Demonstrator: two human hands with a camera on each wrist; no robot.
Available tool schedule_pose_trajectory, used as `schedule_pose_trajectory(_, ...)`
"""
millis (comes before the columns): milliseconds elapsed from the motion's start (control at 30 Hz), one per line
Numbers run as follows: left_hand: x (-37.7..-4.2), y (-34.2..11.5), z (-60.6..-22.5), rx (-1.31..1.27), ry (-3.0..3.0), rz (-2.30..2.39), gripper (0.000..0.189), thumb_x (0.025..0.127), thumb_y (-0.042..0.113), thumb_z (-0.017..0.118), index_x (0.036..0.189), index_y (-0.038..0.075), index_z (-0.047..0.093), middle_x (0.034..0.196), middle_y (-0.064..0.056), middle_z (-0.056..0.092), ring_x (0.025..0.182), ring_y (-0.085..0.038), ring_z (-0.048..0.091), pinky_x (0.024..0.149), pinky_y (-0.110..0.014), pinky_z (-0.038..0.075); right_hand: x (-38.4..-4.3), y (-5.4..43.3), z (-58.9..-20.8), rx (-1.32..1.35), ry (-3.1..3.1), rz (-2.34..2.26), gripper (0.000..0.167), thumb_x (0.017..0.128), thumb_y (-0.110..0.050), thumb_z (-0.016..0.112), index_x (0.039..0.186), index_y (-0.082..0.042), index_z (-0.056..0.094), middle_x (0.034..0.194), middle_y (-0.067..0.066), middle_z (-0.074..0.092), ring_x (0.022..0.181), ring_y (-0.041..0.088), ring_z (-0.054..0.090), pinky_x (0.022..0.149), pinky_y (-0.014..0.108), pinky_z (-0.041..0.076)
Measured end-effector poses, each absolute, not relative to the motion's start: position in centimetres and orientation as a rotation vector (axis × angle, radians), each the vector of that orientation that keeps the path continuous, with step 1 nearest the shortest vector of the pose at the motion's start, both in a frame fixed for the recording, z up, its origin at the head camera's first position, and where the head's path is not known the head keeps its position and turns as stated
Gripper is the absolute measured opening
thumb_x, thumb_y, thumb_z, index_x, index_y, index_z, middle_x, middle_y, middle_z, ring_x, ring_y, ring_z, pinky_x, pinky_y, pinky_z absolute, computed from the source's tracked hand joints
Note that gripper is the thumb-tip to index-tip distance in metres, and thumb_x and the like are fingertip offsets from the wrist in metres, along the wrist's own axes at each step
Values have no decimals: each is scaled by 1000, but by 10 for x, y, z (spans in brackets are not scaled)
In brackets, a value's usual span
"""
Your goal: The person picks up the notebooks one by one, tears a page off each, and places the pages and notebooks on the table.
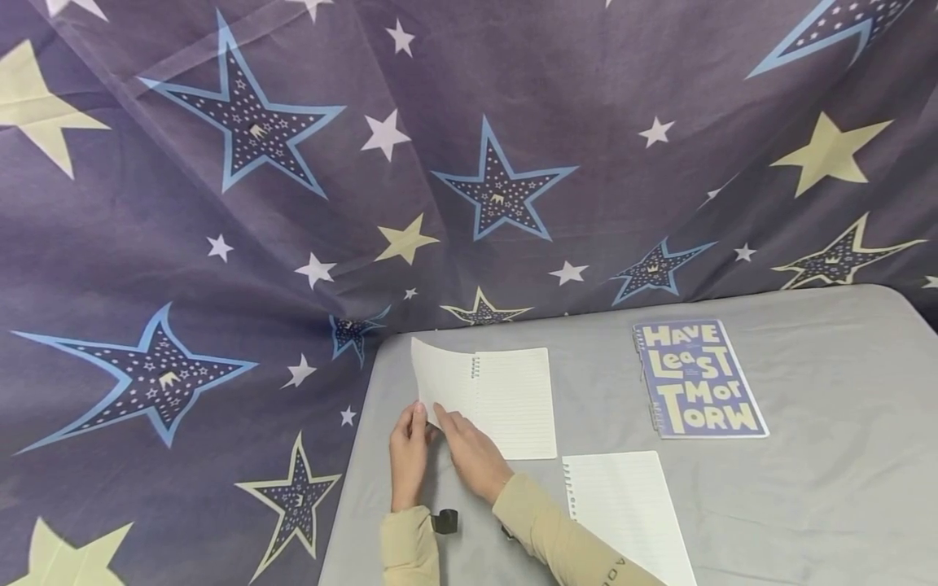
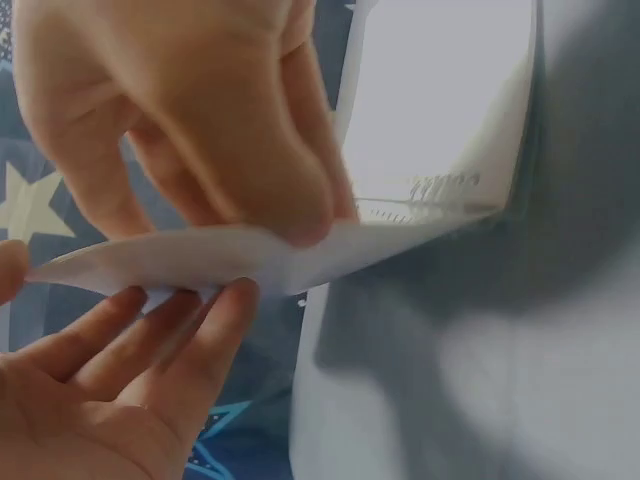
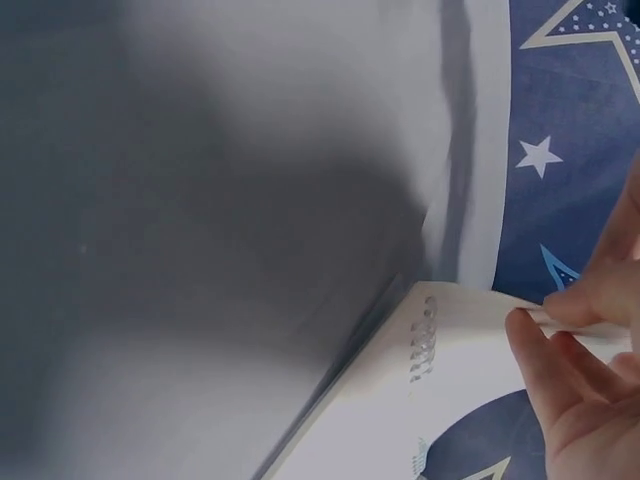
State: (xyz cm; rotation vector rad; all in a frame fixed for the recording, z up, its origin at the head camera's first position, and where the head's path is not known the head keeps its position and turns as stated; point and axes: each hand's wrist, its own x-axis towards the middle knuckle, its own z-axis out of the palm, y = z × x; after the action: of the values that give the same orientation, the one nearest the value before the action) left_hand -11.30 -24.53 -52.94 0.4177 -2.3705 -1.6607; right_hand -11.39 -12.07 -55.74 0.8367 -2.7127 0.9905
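A spiral notebook [image 1: 516,403] lies open at the far left of the table, its right side ruled. Its left leaf [image 1: 443,370] curves up off the table. My left hand [image 1: 410,452] pinches the leaf's near outer corner, thumb on top and fingers [image 2: 185,335] underneath in the left wrist view. Beside it, my right hand [image 1: 472,452] has bent fingertips on the same corner, thumb [image 2: 285,190] and forefinger meeting at the paper. Both hands and the leaf's edge [image 3: 490,310] show at the right of the right wrist view.
Another ruled spiral notebook [image 1: 623,496] lies near the right forearm, partly under the sleeve [image 1: 557,529]. Farther right is a closed purple notebook [image 1: 699,378] with large lettering. A star-patterned curtain [image 1: 308,163] borders the grey table [image 1: 828,496] at the left and back.
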Motion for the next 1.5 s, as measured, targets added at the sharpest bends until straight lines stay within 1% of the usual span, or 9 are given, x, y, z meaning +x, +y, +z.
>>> schedule_pose_trajectory(200,-113,-238,-530,402,-2324,-1802,50,109,31,38,136,-8,53,135,-29,56,124,-42,57,100,-50,52,-116,-116,-552,811,-2681,1071,70,91,0,61,154,-1,28,136,12,56,123,21,58,104,28,50)
schedule_pose_trajectory(367,-110,-232,-536,394,-2328,-1816,53,108,37,37,138,-3,54,137,-25,57,126,-39,57,103,-46,51,-118,-115,-546,781,-2624,1103,65,95,-4,58,153,-1,29,138,13,54,126,22,56,107,29,48)
schedule_pose_trajectory(567,-109,-224,-540,363,-2340,-1761,48,107,35,43,134,-3,58,134,-23,60,123,-39,58,102,-53,50,-118,-111,-542,725,-2579,1124,67,92,-2,62,152,-1,33,139,14,53,127,23,55,106,31,48)
schedule_pose_trajectory(667,-111,-223,-552,350,-2367,-1706,50,104,42,48,131,3,62,132,-18,63,124,-34,59,104,-51,49,-118,-107,-540,700,-2572,1116,67,92,-3,61,152,0,32,140,14,51,130,24,53,107,31,48)
schedule_pose_trajectory(767,-111,-220,-558,345,-2413,-1680,48,102,43,51,131,5,63,131,-14,64,125,-31,58,106,-48,47,-117,-103,-539,677,-2577,1133,64,96,-7,58,153,0,30,143,14,49,132,23,51,107,31,48)
schedule_pose_trajectory(967,-112,-214,-564,310,-2432,-1693,37,101,29,59,129,7,64,129,-14,65,122,-29,60,106,-45,48,-117,-91,-539,604,-2578,1209,69,93,-6,59,154,1,26,144,14,48,134,24,49,108,33,47)
schedule_pose_trajectory(1133,-112,-213,-567,283,-2429,-1692,35,100,22,61,129,4,64,130,-18,64,123,-34,60,106,-46,49,-119,-83,-541,579,-2539,1219,72,90,-5,62,153,0,28,141,13,48,128,25,53,107,35,48)
schedule_pose_trajectory(1333,-113,-211,-572,310,-2467,-1702,33,97,22,65,127,8,66,130,-16,65,124,-34,60,105,-46,49,-122,-74,-540,507,-2480,1242,68,87,-5,63,150,1,35,134,13,52,112,23,58,96,37,55)
schedule_pose_trajectory(1500,-114,-208,-575,261,-2462,-1711,34,98,16,64,128,0,63,131,-23,62,122,-39,60,103,-45,50,-123,-67,-538,444,-2517,1249,71,85,-4,65,149,4,35,134,15,52,111,24,58,95,38,55)
